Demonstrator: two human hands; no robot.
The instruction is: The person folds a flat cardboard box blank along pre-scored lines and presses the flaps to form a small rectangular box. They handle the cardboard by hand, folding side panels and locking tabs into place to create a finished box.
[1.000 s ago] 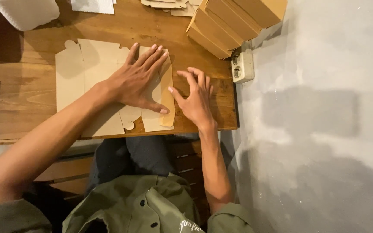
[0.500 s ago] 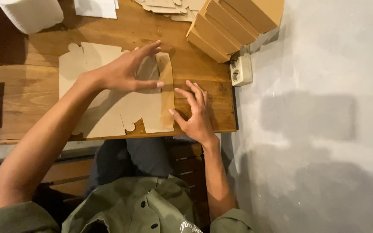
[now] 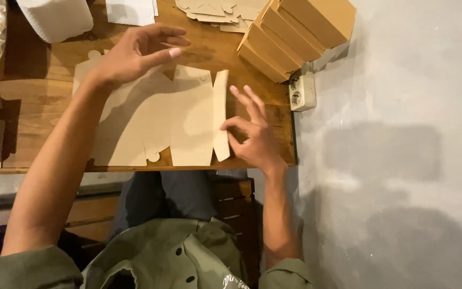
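A flat brown cardboard box blank (image 3: 188,123) lies on the wooden table (image 3: 33,101) in front of me. My left hand (image 3: 129,53) hovers above the blank's far left part, fingers spread and holding nothing. My right hand (image 3: 255,139) is at the blank's right edge. Its thumb tip touches the narrow side flap (image 3: 220,112), which is slightly raised, and its other fingers are extended and apart.
A stack of folded brown boxes (image 3: 295,32) stands at the table's far right corner, with a white power socket (image 3: 301,92) beside it. More flat blanks (image 3: 215,10), white sheets (image 3: 129,10) and a white container (image 3: 57,18) lie at the back. Grey floor (image 3: 402,160) is to the right.
My left hand has lifted off the blank and moved up and left. The folded right panel has opened out flat, and my right hand now sits at its side flap.
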